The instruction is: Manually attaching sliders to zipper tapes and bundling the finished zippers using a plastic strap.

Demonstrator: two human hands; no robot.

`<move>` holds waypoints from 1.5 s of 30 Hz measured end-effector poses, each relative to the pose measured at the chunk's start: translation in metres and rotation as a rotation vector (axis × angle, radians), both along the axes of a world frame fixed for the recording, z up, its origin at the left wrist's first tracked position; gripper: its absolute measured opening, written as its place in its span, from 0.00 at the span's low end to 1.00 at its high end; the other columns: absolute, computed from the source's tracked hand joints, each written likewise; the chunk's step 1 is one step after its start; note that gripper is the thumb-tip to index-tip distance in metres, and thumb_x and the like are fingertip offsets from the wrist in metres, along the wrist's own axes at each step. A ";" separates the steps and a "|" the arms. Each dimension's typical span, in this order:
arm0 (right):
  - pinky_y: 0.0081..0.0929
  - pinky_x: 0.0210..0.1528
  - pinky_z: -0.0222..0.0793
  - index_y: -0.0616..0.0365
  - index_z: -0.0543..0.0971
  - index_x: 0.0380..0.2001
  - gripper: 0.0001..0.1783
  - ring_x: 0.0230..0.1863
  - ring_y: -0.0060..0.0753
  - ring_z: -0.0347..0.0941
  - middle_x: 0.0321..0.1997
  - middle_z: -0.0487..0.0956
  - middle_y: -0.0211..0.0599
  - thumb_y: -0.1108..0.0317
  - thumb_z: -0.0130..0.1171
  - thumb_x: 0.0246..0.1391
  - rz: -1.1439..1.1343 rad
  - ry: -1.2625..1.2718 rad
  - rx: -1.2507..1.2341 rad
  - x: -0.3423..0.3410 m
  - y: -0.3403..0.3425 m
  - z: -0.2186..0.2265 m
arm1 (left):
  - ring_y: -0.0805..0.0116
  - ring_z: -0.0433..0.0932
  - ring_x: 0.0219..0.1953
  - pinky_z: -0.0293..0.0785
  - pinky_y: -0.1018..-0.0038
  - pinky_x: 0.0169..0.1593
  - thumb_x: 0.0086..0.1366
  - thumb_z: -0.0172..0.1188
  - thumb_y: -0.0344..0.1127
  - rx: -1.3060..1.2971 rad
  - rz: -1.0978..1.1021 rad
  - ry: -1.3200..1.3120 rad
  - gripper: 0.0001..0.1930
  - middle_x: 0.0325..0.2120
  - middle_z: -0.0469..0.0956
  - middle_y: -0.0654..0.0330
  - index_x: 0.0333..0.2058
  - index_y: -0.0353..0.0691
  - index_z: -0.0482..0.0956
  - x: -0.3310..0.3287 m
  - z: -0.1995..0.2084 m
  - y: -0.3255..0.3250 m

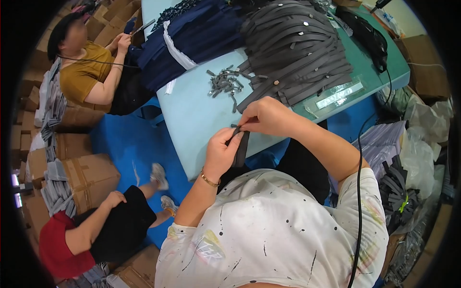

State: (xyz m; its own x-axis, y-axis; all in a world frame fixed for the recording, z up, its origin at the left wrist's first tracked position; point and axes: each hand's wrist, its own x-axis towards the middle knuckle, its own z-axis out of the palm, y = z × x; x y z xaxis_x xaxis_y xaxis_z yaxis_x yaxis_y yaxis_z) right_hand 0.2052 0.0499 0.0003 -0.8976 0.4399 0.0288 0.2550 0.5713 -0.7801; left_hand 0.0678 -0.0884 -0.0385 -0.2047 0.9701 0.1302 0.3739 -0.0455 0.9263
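The left hand [222, 152] and the right hand [261, 117] meet at the table's near edge, both pinching the upper end of a dark strap [242, 154] between thumb and fingers; the strap hangs down below the left fingertips, just in front of the person's lap. The table [185, 120] is pale blue on the left and green on the right, and a pale strip [340, 96] lies flat on the green. Beyond the hands is a loose heap of small grey pieces [224, 82], with a broad pile of grey straps [302, 53] beside it and a navy pile [206, 38] to its upper left, a white band [175, 48] lying across the navy. A black bag [364, 34] sits at the far right. The floor [113, 139] is blue. Boxes [93, 178] crowd the left side, where a co-worker in yellow [85, 72] sits at the table and another person in red [65, 245] sits lower down. Clear plastic [417, 153] and a strap bundle [394, 185] with a green tie fill the right
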 end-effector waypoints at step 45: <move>0.17 0.35 0.70 0.63 0.79 0.32 0.10 0.32 0.20 0.75 0.29 0.79 0.33 0.70 0.64 0.45 -0.218 0.137 -0.449 0.013 -0.027 -0.022 | 0.80 0.66 0.23 0.64 0.81 0.27 0.64 0.52 0.33 -0.084 0.155 -0.189 0.08 0.20 0.70 0.67 0.32 0.35 0.75 0.013 -0.005 -0.009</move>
